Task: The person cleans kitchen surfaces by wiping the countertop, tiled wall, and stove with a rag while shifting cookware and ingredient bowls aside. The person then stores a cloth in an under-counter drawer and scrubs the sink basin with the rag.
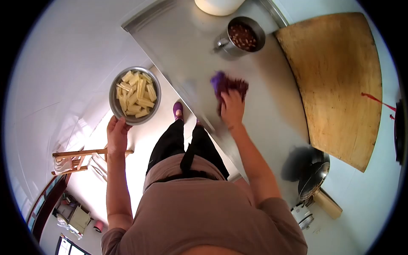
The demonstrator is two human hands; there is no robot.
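Observation:
My left hand (117, 134) grips the rim of a round metal bowl (156, 100), held out past the counter's edge. Pale yellow ridged sticks, cut in short pieces (137, 94), fill the bowl; I cannot tell what food they are. My right hand (232, 107) is pressed on a dark purple cloth (231, 84) that lies bunched on the steel counter (267, 106). Beyond the cloth stands a metal mug (231, 49) with a handle, holding a dark red mix with light bits that look like peanuts (243, 37).
A large wooden board (335, 80) leans along the counter's right side. A white container (219, 5) stands at the far end. Near my right elbow is a dark wok (313, 180). A wooden chair (80, 154) stands at the left, below the bowl.

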